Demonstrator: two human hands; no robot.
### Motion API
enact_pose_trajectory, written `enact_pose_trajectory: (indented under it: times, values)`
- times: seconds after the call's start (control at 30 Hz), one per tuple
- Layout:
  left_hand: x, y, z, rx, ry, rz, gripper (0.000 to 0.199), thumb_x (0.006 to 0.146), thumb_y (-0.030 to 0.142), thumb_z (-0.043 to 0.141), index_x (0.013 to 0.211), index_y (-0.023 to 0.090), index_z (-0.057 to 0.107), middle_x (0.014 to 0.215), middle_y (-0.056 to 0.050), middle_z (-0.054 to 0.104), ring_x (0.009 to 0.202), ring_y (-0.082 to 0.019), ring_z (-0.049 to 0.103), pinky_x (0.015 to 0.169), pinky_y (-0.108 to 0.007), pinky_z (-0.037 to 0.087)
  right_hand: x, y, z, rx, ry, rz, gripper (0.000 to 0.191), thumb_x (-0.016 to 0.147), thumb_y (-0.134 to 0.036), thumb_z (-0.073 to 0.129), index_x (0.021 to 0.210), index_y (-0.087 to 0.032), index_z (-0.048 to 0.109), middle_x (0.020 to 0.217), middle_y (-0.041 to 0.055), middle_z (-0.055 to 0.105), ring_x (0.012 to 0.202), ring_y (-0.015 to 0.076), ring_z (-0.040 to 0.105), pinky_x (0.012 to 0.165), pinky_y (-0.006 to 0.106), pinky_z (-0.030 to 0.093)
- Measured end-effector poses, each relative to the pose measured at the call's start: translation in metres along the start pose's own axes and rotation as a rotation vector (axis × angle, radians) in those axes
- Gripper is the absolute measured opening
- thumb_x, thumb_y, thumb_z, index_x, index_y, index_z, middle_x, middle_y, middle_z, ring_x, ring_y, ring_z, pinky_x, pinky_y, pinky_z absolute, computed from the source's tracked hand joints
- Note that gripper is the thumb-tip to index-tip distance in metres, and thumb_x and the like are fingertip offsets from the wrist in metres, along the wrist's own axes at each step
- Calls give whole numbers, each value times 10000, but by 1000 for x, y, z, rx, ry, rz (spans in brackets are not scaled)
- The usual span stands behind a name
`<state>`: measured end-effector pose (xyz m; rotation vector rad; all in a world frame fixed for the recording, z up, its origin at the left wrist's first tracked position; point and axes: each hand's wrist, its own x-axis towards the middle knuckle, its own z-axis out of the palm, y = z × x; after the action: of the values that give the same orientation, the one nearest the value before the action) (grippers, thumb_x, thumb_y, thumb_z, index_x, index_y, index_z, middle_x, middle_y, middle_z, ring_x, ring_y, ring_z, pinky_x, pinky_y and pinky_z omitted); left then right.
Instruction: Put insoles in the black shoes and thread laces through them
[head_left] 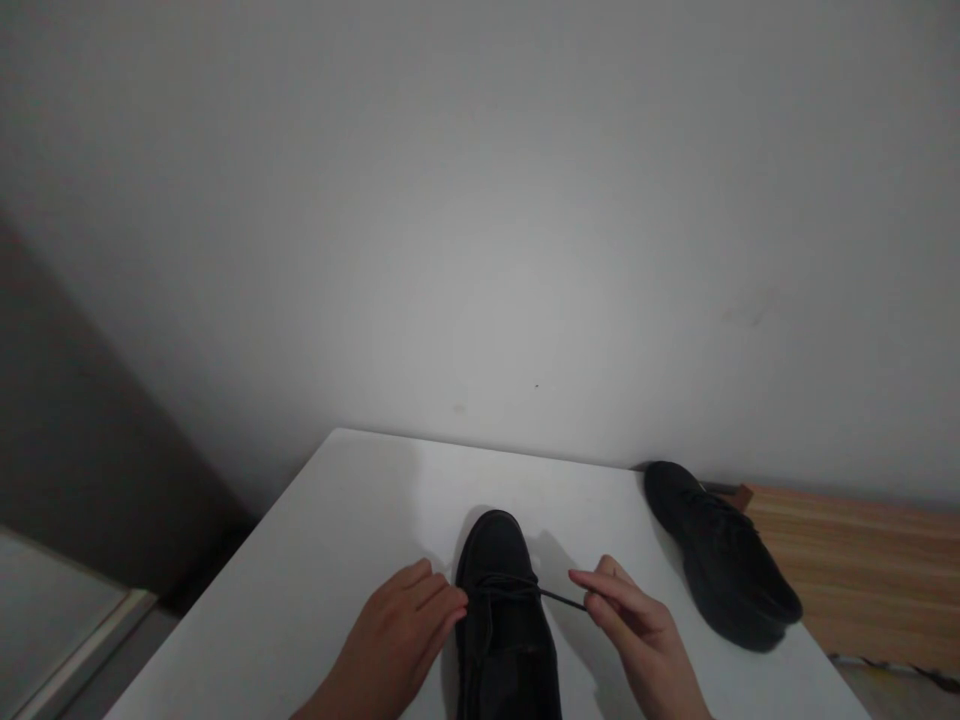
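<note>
A black lace-up shoe (504, 640) lies on the white table (300, 560), its toe pointing away toward the wall. My right hand (634, 625), to the right of the shoe, pinches a dark shoelace (561, 600) that runs taut from the lacing. At the shoe's left side is my left hand (409, 630), its fingers closed together with the tips at the edge of the lacing; what they hold, if anything, is hidden. Loops of lace cross the top of the shoe.
A second black shoe (716, 560) rests on the table's right side, toe toward the wall. Beyond it is a wood-grain surface (862, 570). A pale wall (510, 250) rises behind the table's far edge.
</note>
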<state>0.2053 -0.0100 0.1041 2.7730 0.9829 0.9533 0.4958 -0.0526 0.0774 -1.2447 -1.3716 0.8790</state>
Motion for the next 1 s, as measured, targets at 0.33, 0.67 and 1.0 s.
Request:
enact_pose_trajectory:
  times: [0.33, 0.67, 1.0]
  values:
    - [-1, 4, 4, 23, -18, 37, 352, 1054, 218, 344, 870, 210, 643, 713, -9, 677, 686, -204, 612, 717, -337, 523, 1, -15, 9, -209, -36, -83, 181, 918, -402, 662, 907, -274, 789, 740, 11, 573, 677, 174, 571, 598, 265, 448]
    - [1, 9, 4, 15, 94, 19, 237, 1005, 133, 452, 921, 197, 664, 834, -45, 669, 781, -212, 575, 700, -335, 458, -6, -18, 17, -355, -154, -80, 214, 974, -336, 583, 882, -250, 755, 788, 24, 585, 745, 184, 609, 646, 269, 462]
    - [1, 9, 7, -53, 81, -5, 267, 1025, 143, 427, 926, 192, 670, 778, -34, 680, 728, -191, 570, 651, -305, 492, -2, -23, 21, -589, -153, -262, 173, 966, -237, 582, 931, -268, 748, 838, 38, 591, 804, 220, 615, 713, 340, 513]
